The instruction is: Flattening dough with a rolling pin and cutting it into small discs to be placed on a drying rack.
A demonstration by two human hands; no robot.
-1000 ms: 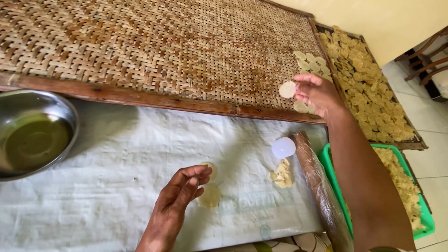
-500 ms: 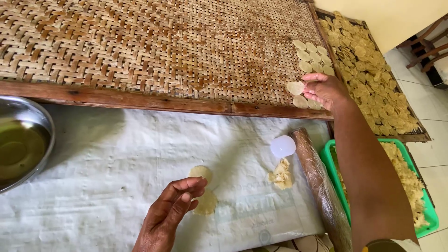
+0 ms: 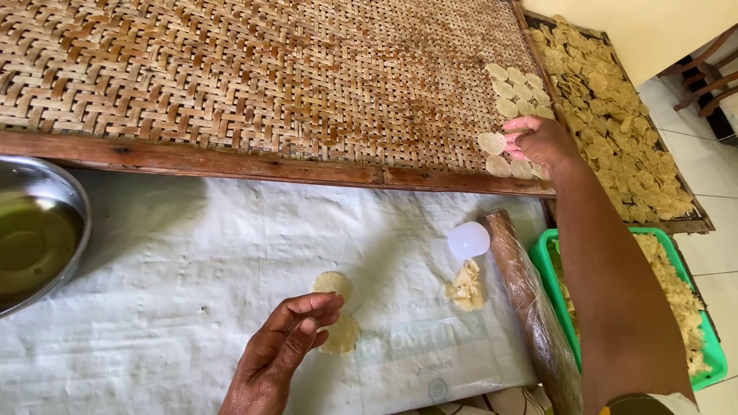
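My right hand (image 3: 538,142) reaches over the woven bamboo tray (image 3: 269,77) and pinches a thin pale dough disc (image 3: 492,143) at the tray's near right corner. Rows of the same discs (image 3: 519,92) lie just beyond it. My left hand (image 3: 280,350) rests low on the white plastic sheet (image 3: 154,292), its fingertips touching two round dough discs (image 3: 337,311) that lie flat there. A small white round cutter (image 3: 469,240) and a heap of dough scraps (image 3: 466,287) sit between my hands.
A plastic-wrapped rolling pin (image 3: 530,303) lies along the sheet's right edge. A green basket (image 3: 692,338) of scraps stands to its right. A second tray (image 3: 615,115) full of dried discs is at the far right. A steel bowl (image 3: 38,230) sits at left.
My right hand has lowered the disc onto the tray's corner beside the laid rows. My left hand has slid a little nearer on the sheet, over the flat discs.
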